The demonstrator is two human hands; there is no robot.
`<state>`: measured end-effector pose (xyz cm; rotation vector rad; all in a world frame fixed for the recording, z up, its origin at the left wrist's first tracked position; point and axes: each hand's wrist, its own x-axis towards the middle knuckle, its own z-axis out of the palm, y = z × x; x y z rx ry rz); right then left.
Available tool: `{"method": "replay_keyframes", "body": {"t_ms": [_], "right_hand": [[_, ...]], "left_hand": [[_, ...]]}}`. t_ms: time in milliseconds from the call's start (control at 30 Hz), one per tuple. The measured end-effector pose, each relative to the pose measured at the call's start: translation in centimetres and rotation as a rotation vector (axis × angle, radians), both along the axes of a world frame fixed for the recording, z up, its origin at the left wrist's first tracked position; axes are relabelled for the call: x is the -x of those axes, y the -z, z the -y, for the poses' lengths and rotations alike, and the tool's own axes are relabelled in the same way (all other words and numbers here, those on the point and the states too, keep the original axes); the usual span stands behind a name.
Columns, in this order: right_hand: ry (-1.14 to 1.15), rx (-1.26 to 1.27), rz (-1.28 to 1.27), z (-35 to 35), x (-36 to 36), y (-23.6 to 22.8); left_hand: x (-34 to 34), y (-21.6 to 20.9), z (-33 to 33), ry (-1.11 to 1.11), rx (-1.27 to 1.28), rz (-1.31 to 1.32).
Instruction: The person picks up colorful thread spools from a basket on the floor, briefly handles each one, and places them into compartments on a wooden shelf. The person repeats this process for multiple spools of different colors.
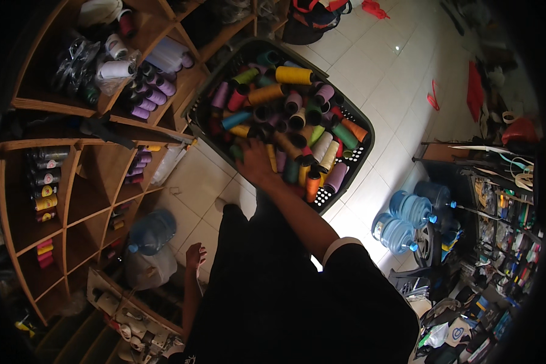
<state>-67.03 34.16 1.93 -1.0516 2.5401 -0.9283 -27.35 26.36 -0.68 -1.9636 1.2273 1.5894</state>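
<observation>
Basket (361, 130) of thread cones is taken as the landmark: dark plastic, perforated walls, set on the white tiled floor (382, 73), heaped with cones in yellow, purple, green, orange, pink, blue and white.

Right hand (255, 162) is seen reaching into the basket at its near-left edge, back of the hand up, laid on the cones there. Fingers are buried among the cones, so whether anything is pinched cannot be told. A yellow cone (272, 157) is just beside the hand, a large yellow cone (293, 75) is at the far side of the basket, an orange cone (312, 183) is at the near edge, right of the forearm.

Left hand (195, 255) is seen well apart from the basket, below and left of it, fingers loosely curled, nothing held. It hangs just beside a clear water bottle (152, 231) standing on the floor.

Wooden shelf unit (73, 182) is placed left of the basket; purple cones (153, 96) and white spools (116, 68) are stored in its upper compartments, dark cones (47, 162) in a compartment lower left.

Two blue water jugs (406, 219) are lying right of and below the basket. A cluttered rack (503, 224) is beyond them, far right.
</observation>
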Motion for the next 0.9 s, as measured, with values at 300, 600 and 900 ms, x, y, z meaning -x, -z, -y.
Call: {"method": "replay_keyframes", "body": {"t_ms": [300,600,900], "right_hand": [[0.210,-0.265,-0.460,2.2,12.8,-5.4],[0.003,-0.160,-0.164,1.2,14.2,-8.0],[0.123,0.108,0.068,-1.4,1.5,-3.7]], "left_hand": [[-6.9,2.5,-3.7,-0.083,-0.079,-0.047],[-7.3,5.1,-3.5,-0.125,-0.059,-0.064],[-3.8,4.2,-0.9,-0.029,-0.041,-0.035]]}}
